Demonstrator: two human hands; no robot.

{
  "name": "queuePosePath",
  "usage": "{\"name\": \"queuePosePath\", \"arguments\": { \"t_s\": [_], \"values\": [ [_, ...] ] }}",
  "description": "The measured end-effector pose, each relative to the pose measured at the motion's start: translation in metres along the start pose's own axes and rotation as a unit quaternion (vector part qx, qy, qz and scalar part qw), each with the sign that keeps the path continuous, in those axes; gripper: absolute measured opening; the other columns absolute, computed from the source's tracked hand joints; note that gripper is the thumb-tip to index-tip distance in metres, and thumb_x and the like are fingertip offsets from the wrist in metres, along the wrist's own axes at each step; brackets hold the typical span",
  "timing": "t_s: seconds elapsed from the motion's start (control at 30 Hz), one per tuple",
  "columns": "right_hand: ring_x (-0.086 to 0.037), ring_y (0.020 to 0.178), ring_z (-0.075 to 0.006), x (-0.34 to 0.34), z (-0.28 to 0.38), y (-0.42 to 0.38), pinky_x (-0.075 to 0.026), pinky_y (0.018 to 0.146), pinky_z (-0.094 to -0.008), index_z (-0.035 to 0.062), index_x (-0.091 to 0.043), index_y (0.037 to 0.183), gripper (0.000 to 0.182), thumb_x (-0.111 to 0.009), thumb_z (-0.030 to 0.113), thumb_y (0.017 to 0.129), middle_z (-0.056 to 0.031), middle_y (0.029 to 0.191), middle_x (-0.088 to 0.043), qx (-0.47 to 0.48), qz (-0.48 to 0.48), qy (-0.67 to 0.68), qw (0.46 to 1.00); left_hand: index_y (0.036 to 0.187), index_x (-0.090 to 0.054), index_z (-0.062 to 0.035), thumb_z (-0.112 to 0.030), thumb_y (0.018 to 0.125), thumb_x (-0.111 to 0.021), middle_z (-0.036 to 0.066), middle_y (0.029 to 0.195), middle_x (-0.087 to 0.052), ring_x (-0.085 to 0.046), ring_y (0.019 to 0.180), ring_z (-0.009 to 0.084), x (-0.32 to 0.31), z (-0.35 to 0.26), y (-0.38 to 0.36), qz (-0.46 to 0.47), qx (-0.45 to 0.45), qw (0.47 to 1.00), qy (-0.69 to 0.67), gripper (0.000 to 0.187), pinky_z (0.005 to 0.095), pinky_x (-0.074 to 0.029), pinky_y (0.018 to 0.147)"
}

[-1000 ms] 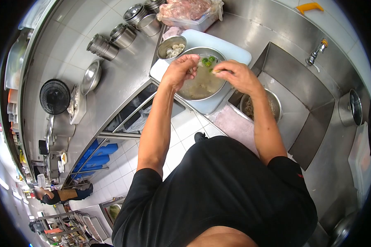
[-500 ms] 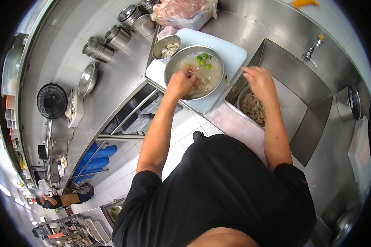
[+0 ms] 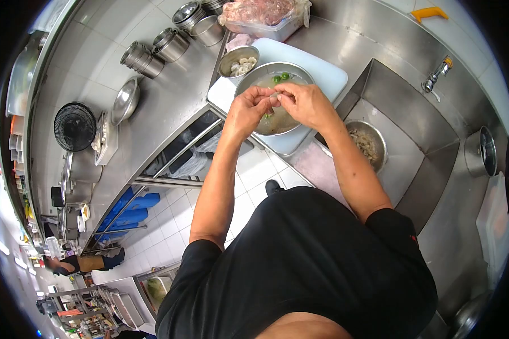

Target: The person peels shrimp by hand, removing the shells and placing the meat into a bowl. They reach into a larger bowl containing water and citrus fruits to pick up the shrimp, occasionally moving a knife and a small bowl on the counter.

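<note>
My left hand (image 3: 245,114) and my right hand (image 3: 308,106) meet fingertip to fingertip above a large metal bowl (image 3: 277,134) of cloudy water. Both pinch a small greyish piece (image 3: 274,98) that looks like a shrimp, mostly hidden by the fingers. Bright green round pieces (image 3: 283,76) float near the bowl's far side. Against it on the left stands a smaller metal bowl (image 3: 223,66) with pale, peeled-looking shrimp (image 3: 243,66). Under my right forearm, in the sink, a third metal bowl (image 3: 384,153) holds brownish scraps resembling shells (image 3: 365,146).
The bowls stand on a pale blue cutting board (image 3: 329,73) beside the sink (image 3: 401,121) and its tap (image 3: 437,76). A pink cloth (image 3: 318,167) lies along the front edge. Bagged meat (image 3: 260,12) sits behind. Another person (image 3: 90,263) stands far left.
My right hand has moved left from above the sink bowl to join my left hand over the water bowl. My left hand has lifted from the water, and both now pinch one piece.
</note>
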State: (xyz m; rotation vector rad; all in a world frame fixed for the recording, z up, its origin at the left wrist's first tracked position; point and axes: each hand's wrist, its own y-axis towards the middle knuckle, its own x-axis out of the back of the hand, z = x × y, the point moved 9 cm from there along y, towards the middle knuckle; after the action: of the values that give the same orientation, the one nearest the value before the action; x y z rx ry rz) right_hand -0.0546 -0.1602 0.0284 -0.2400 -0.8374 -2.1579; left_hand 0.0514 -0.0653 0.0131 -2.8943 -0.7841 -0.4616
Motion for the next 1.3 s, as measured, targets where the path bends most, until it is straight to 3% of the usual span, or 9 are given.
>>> {"name": "queuePosePath", "arguments": {
  "t_s": [0.1,0.2,0.3,0.4,0.5,0.77,0.87,1.07,1.3],
  "values": [
    [-0.070,0.078,-0.0332,0.004,-0.001,0.001,-0.054,0.070,-0.0402,-0.0002,-0.068,0.104,0.023,-0.056,0.008,0.086,-0.0202,0.088,-0.070,-0.046,0.013,0.041,0.998,0.112,-0.062,-0.0033,-0.017,0.092,-0.067,0.005,0.092,-0.072,-0.059,0.076,0.0064,-0.002,0.000,0.000,0.005,-0.007,0.999,-0.032,0.025,0.0188,-0.038,0.059],
    [-0.067,0.074,-0.0161,0.007,-0.009,0.000,-0.052,0.068,-0.0297,0.0019,-0.067,0.111,0.025,-0.057,0.007,0.089,-0.0129,0.085,-0.071,-0.068,0.008,0.042,0.997,0.115,-0.060,-0.0048,-0.015,0.093,-0.066,0.005,0.095,-0.072,-0.061,0.079,0.0083,-0.006,0.003,0.001,0.034,-0.008,0.996,-0.081,0.025,0.0193,-0.041,0.061],
    [-0.065,0.078,-0.0144,0.005,-0.019,0.000,-0.052,0.072,-0.0297,0.0022,-0.068,0.112,0.026,-0.055,0.006,0.090,-0.0116,0.089,-0.070,-0.069,0.012,0.089,0.994,0.119,-0.056,-0.0055,-0.013,0.094,-0.064,0.007,0.099,-0.071,-0.063,0.084,0.0111,-0.008,0.009,0.004,0.039,-0.036,0.978,-0.201,0.027,0.0207,-0.045,0.062],
    [-0.067,0.086,-0.0270,0.007,-0.016,0.002,-0.052,0.076,-0.0357,0.0011,-0.068,0.108,0.024,-0.056,0.007,0.088,-0.0174,0.097,-0.068,-0.010,-0.016,0.095,0.995,0.128,-0.051,-0.0056,-0.010,0.094,-0.063,0.009,0.103,-0.069,-0.064,0.090,0.0145,-0.018,0.018,0.005,0.034,-0.003,0.933,-0.358,0.036,0.0233,-0.049,0.064],
    [-0.065,0.089,-0.0284,0.010,-0.009,-0.002,-0.051,0.078,-0.0371,0.0023,-0.069,0.105,0.021,-0.061,0.011,0.087,-0.0146,0.096,-0.066,-0.003,-0.013,0.128,0.992,0.137,-0.045,-0.0062,-0.009,0.094,-0.062,0.010,0.104,-0.068,-0.064,0.093,0.0175,-0.026,0.013,0.000,0.013,-0.016,0.918,-0.397,0.046,0.0253,-0.051,0.065],
    [-0.060,0.083,-0.0308,0.017,-0.012,-0.006,-0.048,0.075,-0.0385,0.0014,-0.065,0.090,0.015,-0.065,0.016,0.085,-0.0123,0.086,-0.061,0.011,-0.067,-0.085,0.994,0.140,-0.054,-0.0119,-0.025,0.094,-0.065,0.006,0.101,-0.069,-0.063,0.094,0.0091,-0.021,0.006,-0.001,-0.018,-0.025,0.995,0.100,0.049,0.0265,-0.050,0.075],
    [-0.059,0.084,-0.0317,0.016,-0.008,-0.008,-0.048,0.076,-0.0392,0.0005,-0.063,0.086,0.016,-0.065,0.017,0.086,-0.0128,0.086,-0.061,0.017,-0.068,-0.091,0.993,0.125,-0.062,-0.0055,-0.024,0.092,-0.068,-0.001,0.094,-0.067,-0.056,0.073,0.0049,-0.017,0.007,0.000,-0.055,-0.029,0.998,0.023,0.038,0.0217,-0.043,0.062],
    [-0.059,0.084,-0.0331,0.001,-0.010,-0.007,-0.047,0.075,-0.0420,0.0000,-0.060,0.085,0.020,-0.063,0.019,0.089,-0.0146,0.084,-0.060,0.017,0.032,-0.046,0.998,0.107,-0.063,-0.0072,-0.022,0.094,-0.064,-0.002,0.087,-0.063,-0.056,0.073,0.0068,-0.028,0.028,0.001,-0.024,0.042,0.944,-0.328,0.020,0.0209,-0.041,0.059],
    [-0.058,0.083,-0.0358,0.005,0.005,-0.013,-0.046,0.072,-0.0434,-0.0001,-0.058,0.086,0.025,-0.058,0.023,0.093,-0.0163,0.085,-0.060,0.051,0.034,-0.058,0.996,0.108,-0.062,-0.0072,-0.024,0.096,-0.061,-0.001,0.087,-0.062,-0.058,0.076,0.0097,-0.030,0.036,0.006,0.005,0.086,0.903,-0.421,0.020,0.0236,-0.043,0.062]
  ]
}}
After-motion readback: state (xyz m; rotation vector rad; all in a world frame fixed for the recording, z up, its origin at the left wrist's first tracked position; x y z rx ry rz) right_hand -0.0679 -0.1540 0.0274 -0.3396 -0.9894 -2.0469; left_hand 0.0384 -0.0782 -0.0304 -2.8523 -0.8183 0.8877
